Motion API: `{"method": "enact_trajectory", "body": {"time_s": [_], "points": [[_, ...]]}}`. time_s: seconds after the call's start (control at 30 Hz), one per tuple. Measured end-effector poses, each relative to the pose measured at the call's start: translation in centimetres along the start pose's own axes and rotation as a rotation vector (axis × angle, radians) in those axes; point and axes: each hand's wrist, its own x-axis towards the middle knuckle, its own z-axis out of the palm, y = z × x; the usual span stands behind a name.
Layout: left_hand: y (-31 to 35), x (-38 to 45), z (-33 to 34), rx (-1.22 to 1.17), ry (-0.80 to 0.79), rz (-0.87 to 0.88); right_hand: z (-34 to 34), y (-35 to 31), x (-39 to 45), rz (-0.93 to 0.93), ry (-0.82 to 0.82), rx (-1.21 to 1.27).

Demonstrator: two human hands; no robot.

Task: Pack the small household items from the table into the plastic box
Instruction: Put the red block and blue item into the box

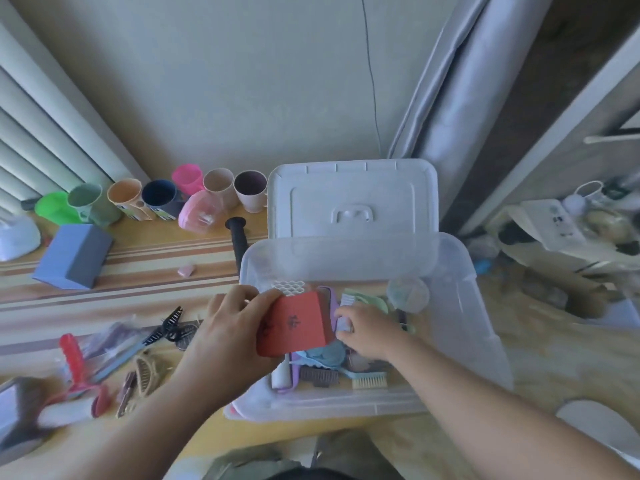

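Note:
The clear plastic box (460,327) stands on the table's right end, its white lid (353,199) leaning against the wall behind it. My left hand (228,327) grips a red holder with a white honeycomb top (294,323) over the box's left side. Inside the box my right hand (367,330) pinches a small lilac item (343,322) beside the holder. Brushes, a roller and a blue cloth lie in the box below the hands.
Several cups (166,199) line the wall, with a pink container (201,213), a black handle (239,240) and a blue box (74,254). Hair clips (173,327), a red brush (74,362) and combs lie at the front left. Clutter fills the floor at right.

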Motion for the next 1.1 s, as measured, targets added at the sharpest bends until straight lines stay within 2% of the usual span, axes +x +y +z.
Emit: {"method": "enact_trajectory", "body": {"time_s": [0.07, 0.17, 0.2, 0.33, 0.4, 0.5, 0.57, 0.67, 0.73, 0.8, 0.87, 0.97, 1.1], "points": [[0.9, 0.3, 1.3, 0.030, -0.052, 0.043, -2.3, 1.0, -1.5, -0.018, 0.041, 0.064], [2.2, 1.6, 3.6, 0.073, -0.150, 0.117, -5.9, 1.3, -4.4, -0.009, 0.099, 0.370], [2.8, 2.2, 4.2, 0.082, -0.175, 0.142, -6.9, 1.2, -5.4, -0.034, 0.105, 0.405], [6.4, 5.0, 5.1, 0.050, -0.225, 0.216, -9.6, 0.0, -8.7, -0.146, 0.018, 0.124], [8.4, 6.6, 4.8, -0.002, -0.256, 0.225, -9.8, -0.4, -9.3, -0.177, 0.055, -0.036], [10.1, 8.9, 5.1, -0.120, -0.277, 0.197, -9.4, 0.5, -9.1, -0.086, 0.203, -0.299], [10.1, 9.4, 5.9, -0.191, -0.290, 0.178, -9.3, 2.0, -8.8, 0.018, 0.202, -0.375], [8.7, 8.6, 7.2, -0.128, -0.279, 0.235, -8.3, 4.2, -8.5, 0.225, 0.066, -0.331], [7.2, 7.6, 7.8, -0.098, -0.296, 0.218, -6.5, 5.7, -8.2, 0.355, -0.026, -0.188], [5.4, 6.4, 8.3, -0.080, -0.319, 0.182, -4.7, 6.8, -8.0, 0.479, -0.035, 0.080], [3.9, 5.3, 8.5, -0.074, -0.337, 0.138, -3.1, 7.6, -7.6, 0.532, 0.012, 0.206], [2.8, 4.3, 8.6, -0.076, -0.335, 0.091, -1.9, 8.0, -7.1, 0.566, 0.051, 0.208], [2.4, 4.2, 8.5, -0.087, -0.307, 0.065, -2.1, 8.7, -6.7, 0.576, 0.019, 0.056]]}}
